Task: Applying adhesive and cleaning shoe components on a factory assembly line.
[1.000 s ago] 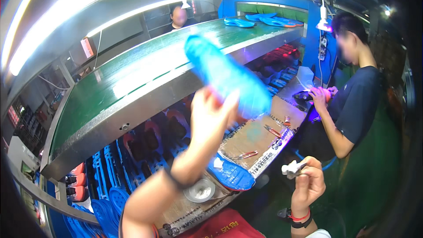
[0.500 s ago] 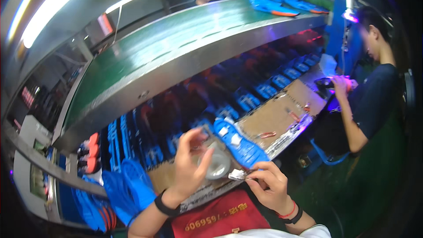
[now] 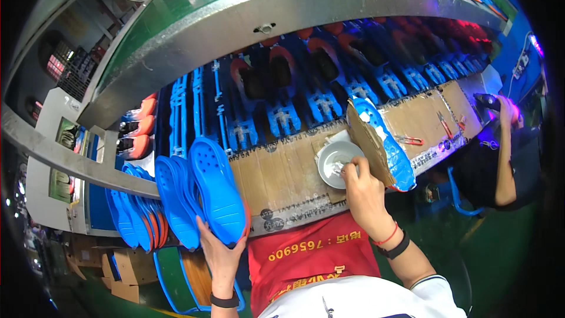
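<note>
My left hand (image 3: 220, 253) is closed around the heel end of a blue shoe sole (image 3: 219, 191), which has small holes in its toe part and an orange edge. More blue soles (image 3: 172, 200) stand close beside it on the left. My right hand (image 3: 365, 191) is pinched over a pale bowl (image 3: 322, 176) with whitish liquid inside. It holds a small tool whose white-coated tip reaches into the bowl; most of the tool is hidden by my fingers. Right of the bowl, a blue sole with white patches (image 3: 391, 147) leans against an upright cardboard flap (image 3: 369, 144).
Cardboard (image 3: 271, 171) covers the bench. Red-handled tools (image 3: 409, 140) lie at its right. Behind runs a rack of blue holders (image 3: 282, 121) with orange-edged shoes, under a metal-edged green belt (image 3: 194, 47). A co-worker's arm (image 3: 505, 159) works at far right.
My left hand has gone from beside the bowl to the left, onto a blue sole. My right hand has brought the white-tipped tool into the bowl. The view has tilted down.
</note>
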